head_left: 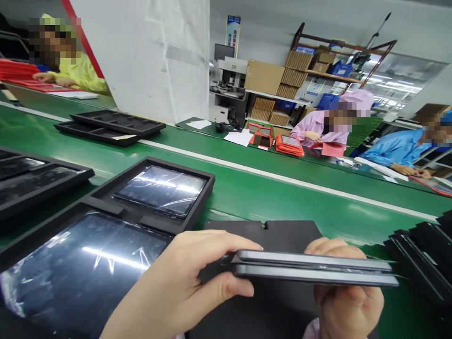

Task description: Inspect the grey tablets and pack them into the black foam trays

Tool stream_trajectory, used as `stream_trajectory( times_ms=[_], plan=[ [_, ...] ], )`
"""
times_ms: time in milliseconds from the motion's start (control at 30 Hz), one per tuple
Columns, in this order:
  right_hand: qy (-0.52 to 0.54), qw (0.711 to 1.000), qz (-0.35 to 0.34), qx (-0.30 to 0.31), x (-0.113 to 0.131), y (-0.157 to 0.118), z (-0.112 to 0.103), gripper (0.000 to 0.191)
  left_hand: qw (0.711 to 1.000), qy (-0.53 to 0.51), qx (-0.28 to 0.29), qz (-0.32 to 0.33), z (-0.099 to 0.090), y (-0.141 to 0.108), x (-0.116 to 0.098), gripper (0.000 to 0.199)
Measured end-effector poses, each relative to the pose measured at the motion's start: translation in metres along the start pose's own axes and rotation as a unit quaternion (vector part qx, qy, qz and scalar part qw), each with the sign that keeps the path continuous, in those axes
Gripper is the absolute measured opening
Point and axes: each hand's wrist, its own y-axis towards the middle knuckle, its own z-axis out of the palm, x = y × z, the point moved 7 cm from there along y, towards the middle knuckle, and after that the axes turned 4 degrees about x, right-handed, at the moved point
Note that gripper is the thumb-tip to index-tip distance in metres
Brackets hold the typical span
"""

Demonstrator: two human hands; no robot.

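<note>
Two slim grey tablets [310, 268], one above the other, are held edge-on toward me with a thin gap between them. My left hand [187, 278] pinches their left end, thumb below and fingers on top. Around the far side near the right end, my right hand [348, 296] is closed, its fingers partly hidden behind the tablets. Under both hands lies a flat black piece [293, 233] with a small notch in its far edge. Close to my left hand, a black tray [208, 190] holds film-covered tablets [162, 188] in its compartments.
Another black tray [90, 173] with tablets stands at far left. Stacked black trays [148, 126] sit farther back on the green bench [278, 188]. At right is a pile of dark tablets [420, 263]. Across the bench, co-workers handle red-framed items [289, 146].
</note>
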Motion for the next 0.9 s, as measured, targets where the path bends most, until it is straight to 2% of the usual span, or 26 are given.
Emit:
stream_trajectory(
  times_ms=[100, 200, 433, 600, 667, 767, 833, 900],
  plan=[
    [0.004, 1.000, -0.015, 0.010, 0.006, 0.001, 0.002, 0.041, 1.000, -0.021, -0.021, 0.001, 0.001, -0.006, 0.004, 0.019],
    [0.023, 1.000, 0.007, 0.013, 0.006, 0.001, 0.001, 0.035, 0.999, -0.028, -0.033, -0.005, 0.001, -0.010, 0.006, 0.019],
    [0.054, 0.997, 0.027, 0.042, 0.007, -0.002, -0.003, 0.029, 0.998, -0.007, -0.061, -0.003, -0.009, -0.005, 0.000, 0.021],
    [0.055, 0.994, 0.044, 0.078, -0.004, -0.002, -0.001, 0.034, 0.999, 0.003, -0.048, -0.002, -0.011, 0.000, 0.000, 0.023],
    [0.054, 0.994, 0.048, 0.076, -0.014, -0.003, -0.002, 0.036, 0.998, 0.007, -0.063, -0.004, -0.011, 0.001, 0.003, 0.025],
    [0.018, 0.988, 0.119, 0.099, -0.044, -0.014, -0.006, 0.049, 0.992, 0.013, -0.124, 0.010, -0.015, 0.001, 0.007, 0.030],
    [-0.013, 0.973, 0.195, 0.127, -0.069, -0.029, -0.012, 0.051, 0.988, 0.011, -0.153, 0.018, -0.014, 0.002, 0.009, 0.028],
    [0.003, 0.950, 0.292, 0.115, -0.093, -0.046, -0.023, 0.048, 0.983, -0.003, -0.181, 0.018, -0.011, 0.002, 0.010, 0.026]
  ],
)
